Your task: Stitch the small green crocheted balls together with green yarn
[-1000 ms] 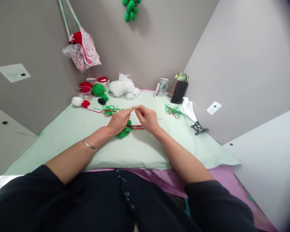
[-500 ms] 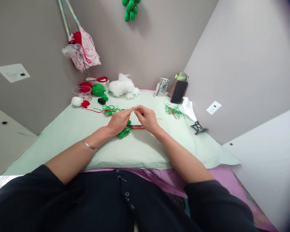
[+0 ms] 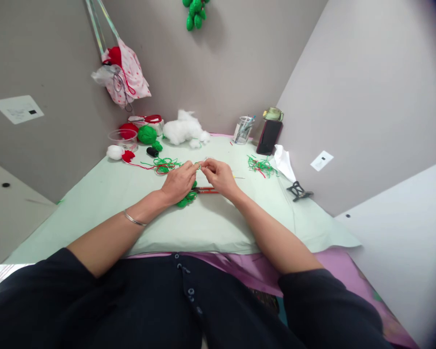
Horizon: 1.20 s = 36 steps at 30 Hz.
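Note:
My left hand point(image 3: 180, 183) is closed, its fingertips pinched beside those of my right hand point(image 3: 219, 176), which is closed as well. Something small and thin, partly green, shows between the fingertips, too small to name. Under my left hand lies a green crocheted piece point(image 3: 186, 199), partly covered by the palm. Orange-red scissor handles point(image 3: 206, 190) rest on the table between the wrists. Green yarn point(image 3: 164, 166) with a red strand lies loose just beyond my left hand.
At the back left are a clear tub point(image 3: 123, 140), a green yarn ball point(image 3: 147, 134) and white stuffing point(image 3: 184, 130). A pen cup point(image 3: 243, 131), phone point(image 3: 269, 137), yarn scraps point(image 3: 259, 166) and black claw clip point(image 3: 298, 191) are to the right.
The fingers of my left hand have bent inward a little at the pinch. My right hand has barely moved. The view has shifted slightly.

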Each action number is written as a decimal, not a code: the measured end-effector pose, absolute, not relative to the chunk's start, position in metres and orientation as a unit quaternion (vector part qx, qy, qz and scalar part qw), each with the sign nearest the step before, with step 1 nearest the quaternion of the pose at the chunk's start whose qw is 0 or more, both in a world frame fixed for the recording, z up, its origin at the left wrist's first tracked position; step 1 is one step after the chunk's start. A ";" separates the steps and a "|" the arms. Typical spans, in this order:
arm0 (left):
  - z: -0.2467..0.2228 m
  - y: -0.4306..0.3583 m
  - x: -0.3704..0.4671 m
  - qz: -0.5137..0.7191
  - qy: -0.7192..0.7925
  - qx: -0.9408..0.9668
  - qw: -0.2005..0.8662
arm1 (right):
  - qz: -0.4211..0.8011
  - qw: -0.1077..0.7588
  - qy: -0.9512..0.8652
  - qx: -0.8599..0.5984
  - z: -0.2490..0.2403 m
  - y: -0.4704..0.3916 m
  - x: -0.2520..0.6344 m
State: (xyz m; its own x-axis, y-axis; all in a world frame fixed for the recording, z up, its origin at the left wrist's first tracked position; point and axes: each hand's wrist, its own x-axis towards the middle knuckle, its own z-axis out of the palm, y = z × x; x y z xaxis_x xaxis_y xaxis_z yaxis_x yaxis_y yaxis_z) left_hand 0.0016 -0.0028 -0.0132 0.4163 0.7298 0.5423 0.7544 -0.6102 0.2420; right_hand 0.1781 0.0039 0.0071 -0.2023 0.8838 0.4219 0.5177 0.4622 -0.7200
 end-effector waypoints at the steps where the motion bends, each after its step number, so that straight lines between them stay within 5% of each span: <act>1: -0.012 -0.004 0.002 -0.316 -0.443 -0.839 0.024 | 0.219 0.420 -0.743 -0.473 0.007 0.005 0.178; 36: -0.009 -0.005 0.001 -0.276 -0.445 -0.852 -0.004 | 0.346 0.440 -0.699 -0.445 0.001 0.018 0.181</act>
